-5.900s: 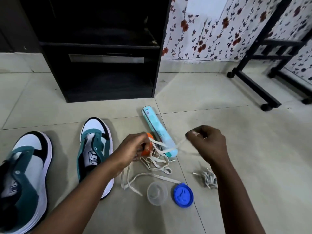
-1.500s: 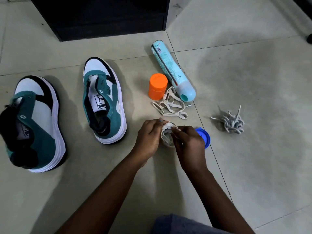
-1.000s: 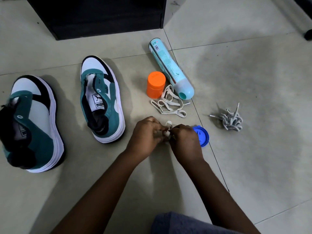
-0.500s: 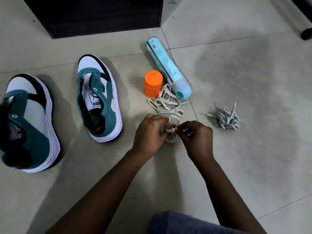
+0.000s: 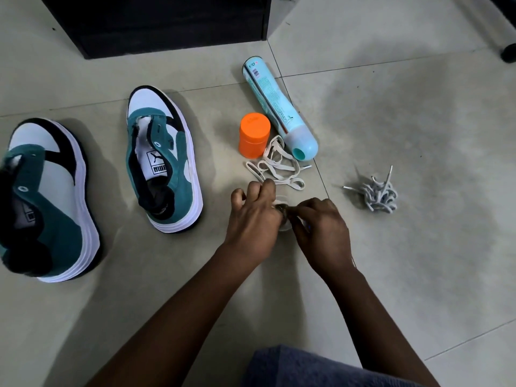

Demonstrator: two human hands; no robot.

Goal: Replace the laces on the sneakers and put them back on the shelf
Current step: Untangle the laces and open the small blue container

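While I look down at the pale tiled floor (image 5: 405,113), my left hand (image 5: 254,216) and right hand (image 5: 321,227) meet, both pinching a bunched white flat lace (image 5: 280,203). Two teal, white and black sneakers (image 5: 162,163) lie unlaced to the left, below a black shelf unit (image 5: 156,20). A loose cream lace (image 5: 275,169) touches an orange capped jar (image 5: 253,135) and a turquoise spray can (image 5: 276,107); a grey lace bundle (image 5: 377,195) sits right

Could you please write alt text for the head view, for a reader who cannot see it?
A person's left hand and right hand together pinch a bunched white lace just above a tiled floor. Left of them stand two unlaced teal-and-white sneakers; beyond the hands are an orange jar, a teal spray can lying down and loose cream laces, with a grey lace bundle to the right.
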